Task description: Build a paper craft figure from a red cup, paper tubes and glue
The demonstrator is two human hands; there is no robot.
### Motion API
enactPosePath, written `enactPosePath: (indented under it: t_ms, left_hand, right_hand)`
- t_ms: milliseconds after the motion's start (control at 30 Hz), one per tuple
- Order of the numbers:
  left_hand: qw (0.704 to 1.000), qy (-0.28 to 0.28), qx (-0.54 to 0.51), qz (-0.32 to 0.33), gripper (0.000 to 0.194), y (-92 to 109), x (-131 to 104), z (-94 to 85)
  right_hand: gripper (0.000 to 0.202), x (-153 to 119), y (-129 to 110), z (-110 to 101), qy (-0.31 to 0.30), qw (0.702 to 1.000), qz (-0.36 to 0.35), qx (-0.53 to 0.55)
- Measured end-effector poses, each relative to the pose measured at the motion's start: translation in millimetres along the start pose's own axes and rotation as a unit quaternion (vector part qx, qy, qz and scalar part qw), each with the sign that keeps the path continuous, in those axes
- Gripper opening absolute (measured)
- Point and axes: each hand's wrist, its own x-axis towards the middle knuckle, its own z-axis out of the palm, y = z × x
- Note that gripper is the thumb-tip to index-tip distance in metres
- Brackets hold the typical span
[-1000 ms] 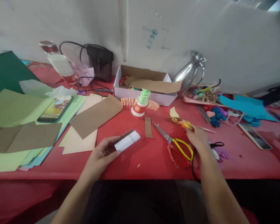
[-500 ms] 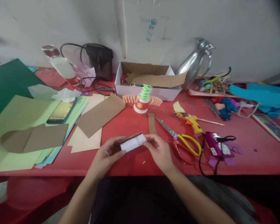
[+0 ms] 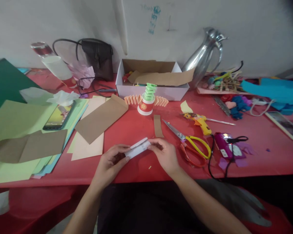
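Note:
Between my two hands is a small white folded piece of card point(image 3: 137, 149), held just above the table's front edge, with faint print on its face. My left hand point(image 3: 111, 162) pinches its left end between thumb and fingers. At the right end, my right hand point(image 3: 164, 155) grips a corner the same way. Beyond them stands a red and white paper cup point(image 3: 146, 106) with a green folded paper strip point(image 3: 150, 92) on top and orange accordion-folded strips point(image 3: 133, 99) at both sides. A short brown card strip point(image 3: 158, 126) lies behind my right hand.
To the right lie scissors point(image 3: 188, 143), a yellow glue gun point(image 3: 200, 123), a magenta device point(image 3: 228, 146) with a black cable, and a phone point(image 3: 285, 125). Coloured paper point(image 3: 17, 120) and a brown envelope point(image 3: 103, 119) cover the left. Behind stand a white box point(image 3: 151, 92) and a metal jug point(image 3: 203, 55).
The folded card has tilted in my fingers; its dark upper edge now looks white, with a fold showing along the top. Both hands keep their grip. The view has shifted slightly.

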Motion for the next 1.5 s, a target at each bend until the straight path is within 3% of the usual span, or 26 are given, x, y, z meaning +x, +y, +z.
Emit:
enactPosePath:
  t_ms: [200,367,600,733,867,1067,1167,1300,1500]
  left_hand:
    - [0.999,0.026,-0.011,-0.015,0.011,3,-1,4.0]
    - [1.0,0.014,0.021,0.002,0.012,3,2,3.1]
    - [0.995,-0.034,0.092,0.033,0.023,4,9,-6.1]
    - [0.958,-0.046,0.265,0.1,0.037,19,11,-2.4]
    - [0.91,-0.023,0.397,0.121,0.06,27,13,16.2]
    - [0.925,0.014,0.36,0.122,0.032,14,16,24.6]
    - [0.938,0.012,0.323,0.123,0.031,10,17,19.4]
    - [0.948,0.008,0.29,0.127,0.034,6,17,16.1]
    - [0.91,0.025,0.37,0.187,0.032,10,19,14.1]
  right_hand:
    - [0.011,2,3,1,-0.003,1.0,-0.003,-0.019]
    - [0.032,7,3,-2,-0.017,1.0,0.003,-0.006]
    - [0.018,11,3,-6,-0.063,0.998,-0.013,0.006]
    - [0.017,7,4,-4,-0.04,0.999,-0.027,-0.005]
    - [0.017,2,5,0,-0.034,0.998,-0.042,-0.027]
    - [0.024,2,1,-1,-0.044,0.999,-0.014,-0.027]
    - [0.035,3,-3,-2,-0.046,0.999,0.011,-0.021]
    - [0.033,4,-3,-2,-0.055,0.998,0.002,-0.04]
    - [0.018,3,2,-3,-0.07,0.99,-0.079,-0.09]
